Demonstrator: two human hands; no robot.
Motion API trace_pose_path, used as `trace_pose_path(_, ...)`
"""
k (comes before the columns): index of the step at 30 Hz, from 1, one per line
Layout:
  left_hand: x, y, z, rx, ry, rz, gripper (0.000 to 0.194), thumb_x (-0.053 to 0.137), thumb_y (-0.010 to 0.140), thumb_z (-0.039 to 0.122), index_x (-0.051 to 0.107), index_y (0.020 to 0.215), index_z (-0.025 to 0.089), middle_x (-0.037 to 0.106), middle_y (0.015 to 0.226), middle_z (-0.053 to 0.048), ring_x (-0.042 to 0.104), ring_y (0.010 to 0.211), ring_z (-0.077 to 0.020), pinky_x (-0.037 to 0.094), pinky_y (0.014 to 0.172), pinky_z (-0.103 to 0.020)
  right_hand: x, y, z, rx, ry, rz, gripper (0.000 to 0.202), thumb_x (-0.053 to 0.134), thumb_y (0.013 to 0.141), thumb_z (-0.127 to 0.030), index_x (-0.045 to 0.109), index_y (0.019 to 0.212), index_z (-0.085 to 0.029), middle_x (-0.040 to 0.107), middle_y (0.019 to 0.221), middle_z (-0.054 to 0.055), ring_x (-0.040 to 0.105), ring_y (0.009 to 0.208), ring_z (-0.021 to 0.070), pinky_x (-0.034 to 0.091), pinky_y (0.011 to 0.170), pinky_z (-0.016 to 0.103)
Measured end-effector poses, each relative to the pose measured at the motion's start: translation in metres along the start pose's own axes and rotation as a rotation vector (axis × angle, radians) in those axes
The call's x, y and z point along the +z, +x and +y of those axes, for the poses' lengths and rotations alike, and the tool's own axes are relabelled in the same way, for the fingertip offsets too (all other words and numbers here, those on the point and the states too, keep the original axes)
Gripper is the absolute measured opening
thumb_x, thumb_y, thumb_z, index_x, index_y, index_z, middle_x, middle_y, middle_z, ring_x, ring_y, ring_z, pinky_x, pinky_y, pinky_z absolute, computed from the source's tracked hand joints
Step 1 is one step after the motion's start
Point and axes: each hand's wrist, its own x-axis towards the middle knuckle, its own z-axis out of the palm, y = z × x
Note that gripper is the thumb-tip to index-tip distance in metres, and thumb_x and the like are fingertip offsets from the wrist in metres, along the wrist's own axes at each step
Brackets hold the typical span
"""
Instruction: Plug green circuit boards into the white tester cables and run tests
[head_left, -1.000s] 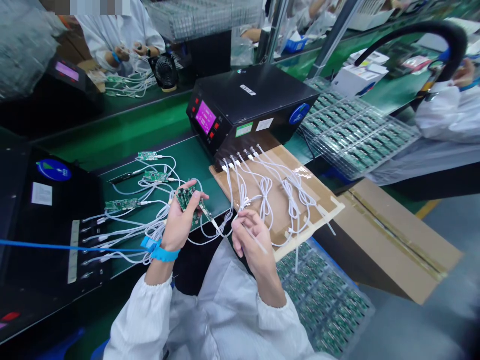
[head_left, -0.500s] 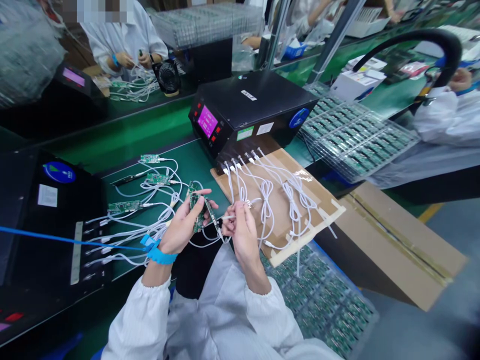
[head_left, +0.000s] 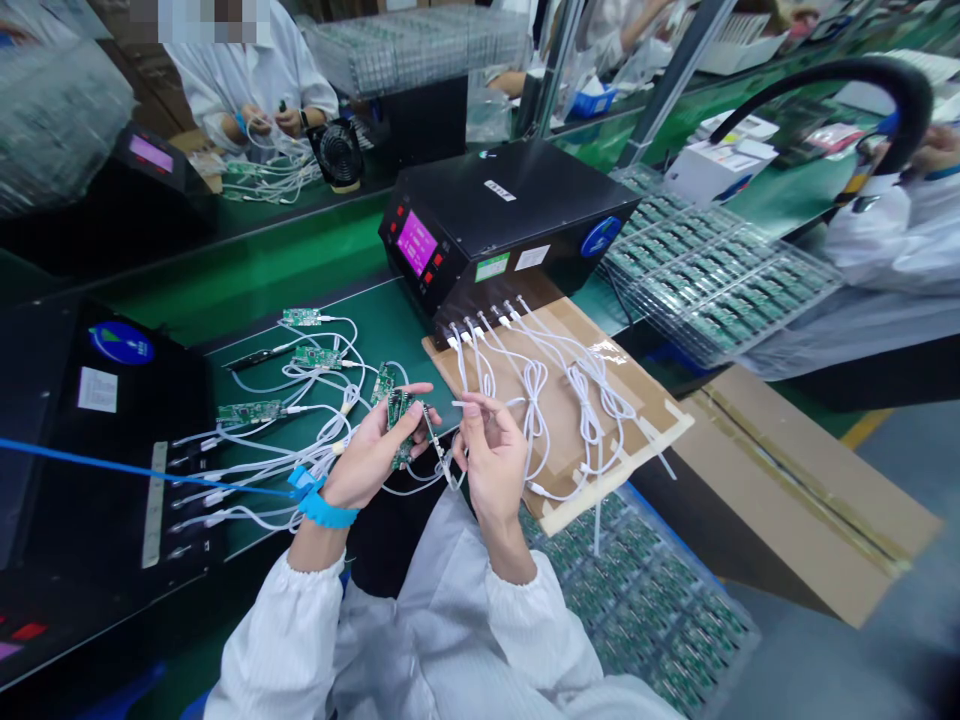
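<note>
My left hand (head_left: 369,450), with a blue strap (head_left: 322,505) at its wrist, is closed on green circuit boards (head_left: 403,425). One narrow board (head_left: 438,440) stands out edge-on from its fingertips. Just to the right, my right hand (head_left: 491,450) pinches a white cable end between thumb and fingers, apart from the boards. More green boards (head_left: 318,357) with white cables plugged in lie on the green table (head_left: 375,310), left of my hands.
Behind stands a black device (head_left: 510,205) with a pink screen; its cables run over a cardboard sheet (head_left: 510,400). Another black device (head_left: 97,450) is at left. Trays of boards (head_left: 720,270) stand at right, beside a person's sleeve. A cardboard box (head_left: 795,490) sits lower right.
My right hand has moved slightly up and right, its fingers more raised, and the cable end is now away from the boards. My left hand still holds the boards.
</note>
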Motion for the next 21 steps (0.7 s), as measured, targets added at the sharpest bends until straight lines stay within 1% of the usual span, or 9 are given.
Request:
trace_pose_path(3, 0.0001, 0.0006, -0.0004, -0.006, 0.005, -0.006, 0.054, 0.082, 0.083, 0.050, 0.064, 0.124, 0.018, 0.066, 0.090, -0.003, 0.051, 0.067, -0.0099, 0.044, 0.056, -0.023, 0.0011, -0.0006, -0.0006, -0.038, -0.055, -0.014, 0.029, 0.076, 0.089, -0.049, 0.070, 0.099, -0.022, 0.058, 0.087, -0.002, 0.048, 0.044, 0.0032, 0.037, 0.038, 0.021)
trace_pose_path(5, 0.0005, 0.0010, -0.0011, -0.009, 0.008, -0.008, 0.055, 0.083, 0.082, 0.051, 0.064, 0.123, 0.018, 0.061, 0.082, -0.001, 0.051, 0.068, -0.0104, 0.044, 0.057, -0.023, 0.0018, -0.0012, 0.0005, -0.047, -0.094, -0.044, 0.027, 0.074, 0.090, -0.048, 0.070, 0.098, -0.022, 0.059, 0.092, 0.000, 0.051, 0.050, 0.0046, 0.042, 0.042, 0.022)
trace_pose_path(8, 0.0004, 0.0016, -0.0028, -0.011, 0.020, -0.012, 0.055, 0.082, 0.083, 0.052, 0.065, 0.123, 0.018, 0.055, 0.076, 0.002, 0.050, 0.067, -0.0104, 0.044, 0.057, -0.022, 0.0021, -0.0025, 0.0024, -0.042, -0.121, -0.090, 0.025, 0.071, 0.094, -0.047, 0.067, 0.098, -0.022, 0.058, 0.089, 0.001, 0.054, 0.058, 0.0075, 0.047, 0.049, 0.022)
trace_pose_path(12, -0.0009, 0.0023, -0.0051, -0.009, 0.034, -0.020, 0.053, 0.079, 0.086, 0.051, 0.064, 0.125, 0.019, 0.059, 0.082, 0.000, 0.050, 0.068, -0.0103, 0.044, 0.058, -0.023, 0.0009, -0.0035, 0.0032, -0.029, -0.093, -0.115, 0.024, 0.066, 0.098, -0.047, 0.063, 0.098, -0.023, 0.053, 0.081, -0.003, 0.053, 0.057, 0.0079, 0.047, 0.051, 0.022)
trace_pose_path(15, -0.0008, 0.0025, -0.0061, -0.004, 0.019, -0.023, 0.052, 0.079, 0.086, 0.050, 0.065, 0.125, 0.019, 0.058, 0.081, 0.001, 0.050, 0.068, -0.0103, 0.044, 0.058, -0.023, -0.0005, -0.0033, 0.0029, -0.046, -0.106, -0.146, 0.024, 0.063, 0.099, -0.048, 0.062, 0.100, -0.024, 0.052, 0.076, -0.004, 0.053, 0.057, 0.0084, 0.047, 0.055, 0.023)
trace_pose_path(18, 0.0004, 0.0022, -0.0065, 0.001, 0.000, -0.023, 0.052, 0.080, 0.085, 0.050, 0.065, 0.123, 0.019, 0.058, 0.079, 0.001, 0.050, 0.067, -0.0099, 0.044, 0.058, -0.022, -0.0020, -0.0028, 0.0026, -0.062, -0.149, -0.178, 0.024, 0.062, 0.100, -0.048, 0.063, 0.102, -0.024, 0.054, 0.076, -0.003, 0.053, 0.061, 0.0099, 0.049, 0.059, 0.024)
trace_pose_path(21, 0.0017, 0.0020, -0.0076, -0.003, 0.001, -0.030, 0.051, 0.081, 0.084, 0.050, 0.066, 0.121, 0.019, 0.055, 0.078, 0.002, 0.049, 0.065, -0.0091, 0.043, 0.057, -0.022, -0.0033, -0.0025, 0.0029, -0.084, -0.193, -0.187, 0.024, 0.060, 0.101, -0.048, 0.065, 0.103, -0.024, 0.057, 0.081, -0.001, 0.056, 0.065, 0.0114, 0.050, 0.060, 0.024)
